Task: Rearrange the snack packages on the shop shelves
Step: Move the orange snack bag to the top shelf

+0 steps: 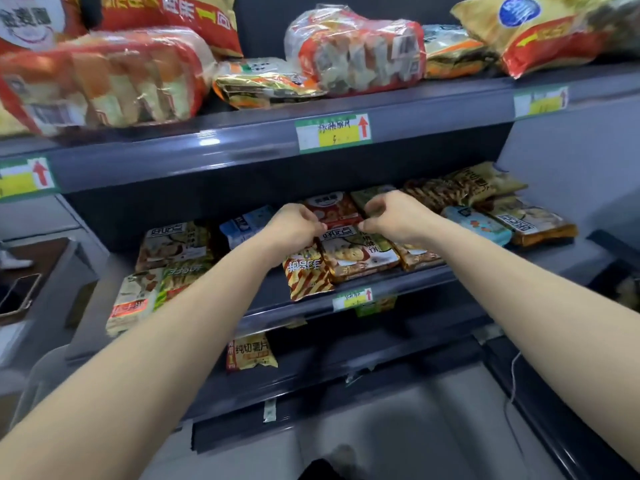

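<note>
Both my arms reach into the middle shelf (433, 277). My left hand (298, 225) and my right hand (391, 216) pinch the two far corners of a brown cookie package (358, 256) that lies flat near the shelf's front edge. A red snack pack (334, 207) lies just behind it, between my hands. Against the cookie package's left side, a red-and-yellow striped bag (306, 273) overhangs the shelf lip. My right wrist partly hides a similar brown pack (417, 256).
More packs lie on the middle shelf: blue (244, 225), light blue (476, 225), brown ones far right (535, 223) and several at left (173, 242). Bread bags (356, 50) fill the top shelf. A chip bag (251, 355) sits on the lower shelf. A phone (17, 296) lies at left.
</note>
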The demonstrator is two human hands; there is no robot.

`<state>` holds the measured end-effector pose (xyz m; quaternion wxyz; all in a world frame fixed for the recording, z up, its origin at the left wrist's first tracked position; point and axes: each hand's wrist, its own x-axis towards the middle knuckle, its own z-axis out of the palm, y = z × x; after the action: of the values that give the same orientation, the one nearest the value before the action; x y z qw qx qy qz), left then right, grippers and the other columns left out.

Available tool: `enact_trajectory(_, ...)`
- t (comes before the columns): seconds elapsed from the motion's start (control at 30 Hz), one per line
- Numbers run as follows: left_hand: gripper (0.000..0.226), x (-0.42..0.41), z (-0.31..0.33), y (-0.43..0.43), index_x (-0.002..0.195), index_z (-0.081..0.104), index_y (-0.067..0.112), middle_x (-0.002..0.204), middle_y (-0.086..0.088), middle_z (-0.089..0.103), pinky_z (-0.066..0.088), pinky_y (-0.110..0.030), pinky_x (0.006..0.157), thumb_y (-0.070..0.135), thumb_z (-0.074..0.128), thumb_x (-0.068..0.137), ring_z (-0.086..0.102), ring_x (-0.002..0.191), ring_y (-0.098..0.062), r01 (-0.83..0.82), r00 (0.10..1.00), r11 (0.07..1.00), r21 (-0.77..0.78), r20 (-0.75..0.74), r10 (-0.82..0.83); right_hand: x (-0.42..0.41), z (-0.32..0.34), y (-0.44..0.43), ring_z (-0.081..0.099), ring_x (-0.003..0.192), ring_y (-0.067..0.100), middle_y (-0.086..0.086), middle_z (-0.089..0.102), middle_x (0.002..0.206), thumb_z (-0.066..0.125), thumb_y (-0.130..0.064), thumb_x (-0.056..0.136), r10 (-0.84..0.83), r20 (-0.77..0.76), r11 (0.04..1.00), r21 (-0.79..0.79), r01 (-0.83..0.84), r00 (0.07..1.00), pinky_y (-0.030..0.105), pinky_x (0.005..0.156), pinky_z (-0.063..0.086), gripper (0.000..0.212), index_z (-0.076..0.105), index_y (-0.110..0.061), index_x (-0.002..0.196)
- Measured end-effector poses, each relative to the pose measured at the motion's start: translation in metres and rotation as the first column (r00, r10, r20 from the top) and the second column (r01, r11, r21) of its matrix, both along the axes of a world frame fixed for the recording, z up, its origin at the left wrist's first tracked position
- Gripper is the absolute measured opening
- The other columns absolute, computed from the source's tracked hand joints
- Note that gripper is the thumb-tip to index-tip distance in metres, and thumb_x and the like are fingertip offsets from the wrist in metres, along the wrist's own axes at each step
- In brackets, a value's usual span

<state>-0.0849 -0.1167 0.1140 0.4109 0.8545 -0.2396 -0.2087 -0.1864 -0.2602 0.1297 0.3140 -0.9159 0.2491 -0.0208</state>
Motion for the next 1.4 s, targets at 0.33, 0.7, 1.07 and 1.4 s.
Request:
enact_trajectory(0.33,0.032,0.088,-0.066,-0.071,0.124,0.056,0.006,0.125,-0.013,0.059,0.040,-0.023,0.078,0.021,0.052,0.095,0.056,0.112,-0.026,-0.044,0.999,0.996,0.082,0.003,0.044,0.106,-0.070,-0.064,0.048,0.126,0.026,0.013,0.049,0.137,0.059,-0.030,0.092,-0.037,-0.111,0.994,0.096,0.048,0.993,0.020,0.087,0.039,0.056,0.042,-0.002,0.138)
enact_trajectory(0.7,0.036,0.161,-0.138,-0.121,0.121,0.058,0.014,0.118,-0.010,0.062,0.047,-0.028,0.082,0.036,0.054,0.092,0.060,0.104,-0.027,-0.064,0.996,0.983,0.169,-0.044,0.072,0.181,-0.149,-0.113,0.056,0.114,0.030,0.013,0.061,0.122,0.059,-0.037,0.089,-0.065,-0.065,0.987,0.140,0.074,0.996,0.035,0.095,0.047,0.050,0.051,-0.008,0.129)
enact_trajectory(1.07,0.020,0.182,-0.145,-0.129,0.088,0.061,0.009,0.100,-0.014,0.066,0.050,-0.029,0.072,0.029,0.060,0.090,0.062,0.084,-0.023,-0.224,0.969,0.964,0.142,-0.071,0.236,0.203,-0.153,-0.115,0.064,0.098,0.026,0.012,0.066,0.108,0.049,-0.025,0.096,-0.193,0.051,0.946,0.276,0.171,0.980,0.037,0.090,0.052,0.027,0.057,-0.009,0.116)
enact_trajectory(1.4,0.030,0.121,-0.095,-0.101,0.112,0.059,0.005,0.109,-0.011,0.064,0.044,-0.027,0.076,0.029,0.055,0.093,0.062,0.098,-0.025,-0.317,0.947,0.948,-0.031,0.036,0.318,0.147,-0.110,-0.081,0.062,0.096,0.018,0.002,0.065,0.102,0.061,-0.018,0.088,-0.206,0.234,0.903,0.420,0.092,0.950,0.036,0.092,0.051,0.026,0.057,-0.009,0.112)
